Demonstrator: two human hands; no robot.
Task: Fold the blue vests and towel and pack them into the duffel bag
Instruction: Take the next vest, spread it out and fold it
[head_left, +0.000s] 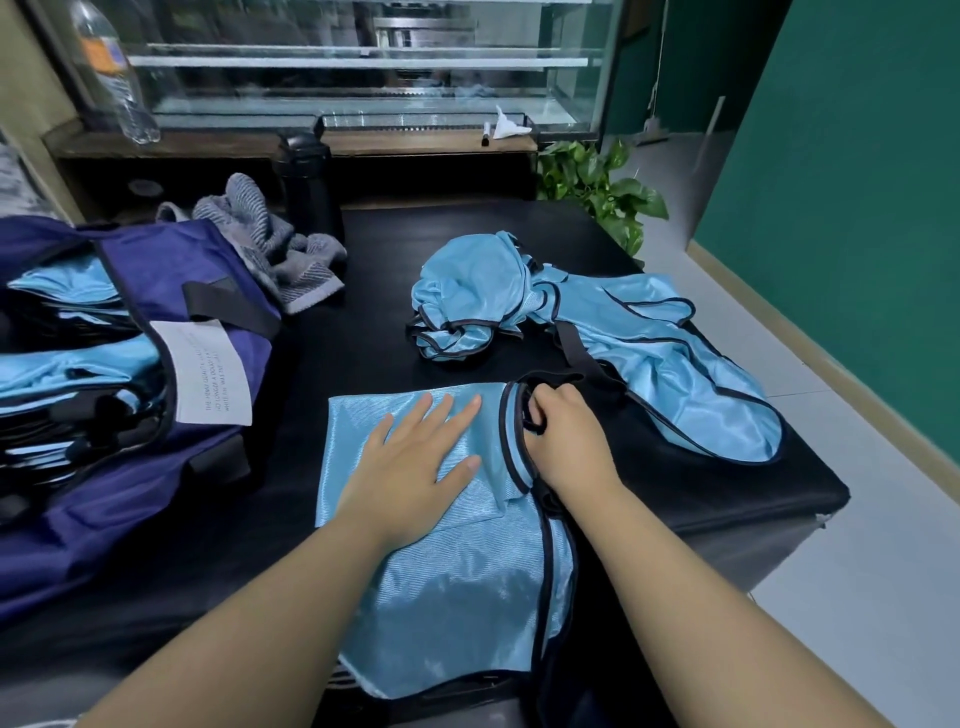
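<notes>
While left hand (415, 457) presses flat, fingers straight, on vest (457, 571), right hand (566, 441) grips its trim.

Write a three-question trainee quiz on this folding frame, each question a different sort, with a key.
1. True or false: the left hand lies flat on the vest.
2. What does the right hand grip? A) towel B) vest's dark trim C) bottle
3. Fill in: the grey towel lies behind the ____.

Key: 1 true. 2 B. 3 duffel bag, which already holds blue vests.
</notes>
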